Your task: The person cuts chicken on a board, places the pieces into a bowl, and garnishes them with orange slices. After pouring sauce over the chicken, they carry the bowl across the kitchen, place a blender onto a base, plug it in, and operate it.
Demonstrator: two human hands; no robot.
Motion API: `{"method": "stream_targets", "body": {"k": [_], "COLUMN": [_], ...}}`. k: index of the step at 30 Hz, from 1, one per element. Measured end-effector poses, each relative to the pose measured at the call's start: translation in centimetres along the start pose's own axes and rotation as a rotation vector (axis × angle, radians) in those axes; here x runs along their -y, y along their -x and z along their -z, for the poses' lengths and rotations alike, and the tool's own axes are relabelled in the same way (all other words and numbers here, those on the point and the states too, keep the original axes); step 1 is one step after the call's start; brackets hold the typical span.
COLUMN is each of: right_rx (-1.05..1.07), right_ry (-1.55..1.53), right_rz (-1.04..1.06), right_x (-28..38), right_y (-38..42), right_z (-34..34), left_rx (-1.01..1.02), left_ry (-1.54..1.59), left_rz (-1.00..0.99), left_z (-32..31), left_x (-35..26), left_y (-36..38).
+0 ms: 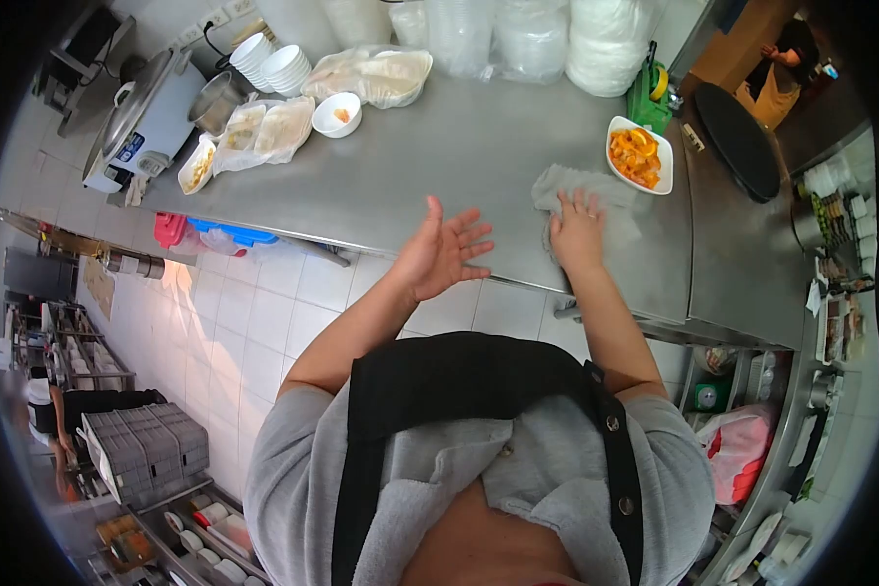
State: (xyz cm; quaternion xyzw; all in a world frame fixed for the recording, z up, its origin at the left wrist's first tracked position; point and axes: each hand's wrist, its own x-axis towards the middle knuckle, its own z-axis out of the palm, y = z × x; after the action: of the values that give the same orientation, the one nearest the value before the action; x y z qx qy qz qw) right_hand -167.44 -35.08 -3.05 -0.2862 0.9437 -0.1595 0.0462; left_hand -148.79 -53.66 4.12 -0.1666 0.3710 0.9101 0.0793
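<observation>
My right hand point(578, 232) lies flat, fingers spread, on a light grey cloth point(560, 183) on the steel counter point(479, 137). Part of the cloth is bunched beneath and beside the palm. Just beyond it stands a white bowl point(667, 156) of cut orange fruit point(637, 158). My left hand point(443, 252) hovers near the counter's front edge, palm turned up and sideways, fingers apart, with nothing in it.
A white rice cooker point(146, 127), stacked white bowls point(285, 70), wrapped trays point(386, 78) and a small bowl point(337, 115) line the back left. Plastic containers point(527, 39) stand behind. At right are a green scale point(651, 98) and a black round lid point(737, 142). Other people appear at both sides.
</observation>
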Motion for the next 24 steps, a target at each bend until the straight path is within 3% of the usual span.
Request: {"method": "stream_targets", "body": {"k": [3,5,7,10,16,18,19,20,21,22,23,24], "right_rx": [-0.03,0.012,-0.387,-0.433,-0.012,0.29,0.212,0.141,-0.019,0.016,-0.197,-0.337], "right_ry": [-0.548,-0.944,-0.651,-0.355,-0.814,-0.759,-0.788,-0.821,-0.605,-0.471,-0.292,0.007], "right_rz": [0.079,0.099,0.451,0.618,0.484,0.176,0.197,0.228,0.208,0.046,0.071,0.061], "right_x": [-0.3,4.2,8.3,9.4,11.6,11.9,12.2,12.3,12.0,13.1,13.1,12.5], "right_y": [-0.4,2.5,4.4,4.5,2.8,1.6,1.8,2.2,2.2,2.9,3.1,2.9], "right_z": [-1.1,0.8,-0.3,1.6,2.0,2.7,3.8,5.1,5.8,9.3,9.8,9.9], "left_rx": [-0.054,-0.141,-0.117,0.085,0.235,0.352,0.369,0.379,0.419,0.447,0.465,0.349], "left_ry": [0.038,0.099,0.122,0.096,-0.092,-0.271,-0.326,-0.368,-0.497,-0.623,-0.748,-0.701], "left_rz": [0.041,0.127,0.125,0.0,-0.167,-0.249,-0.325,-0.231,-0.235,-0.23,-0.215,-0.202], "left_z": [1.2,0.7,-0.9,-3.1,-1.6,0.3,0.0,2.4,2.3,1.8,1.8,2.8], "left_x": [1.0,0.7,0.9,1.2,3.1,3.7,3.4,4.1,2.8,1.0,0.1,0.2], "left_y": [-1.5,-2.7,-2.9,-2.2,1.1,2.1,3.4,4.5,6.6,9.1,11.6,13.8]}}
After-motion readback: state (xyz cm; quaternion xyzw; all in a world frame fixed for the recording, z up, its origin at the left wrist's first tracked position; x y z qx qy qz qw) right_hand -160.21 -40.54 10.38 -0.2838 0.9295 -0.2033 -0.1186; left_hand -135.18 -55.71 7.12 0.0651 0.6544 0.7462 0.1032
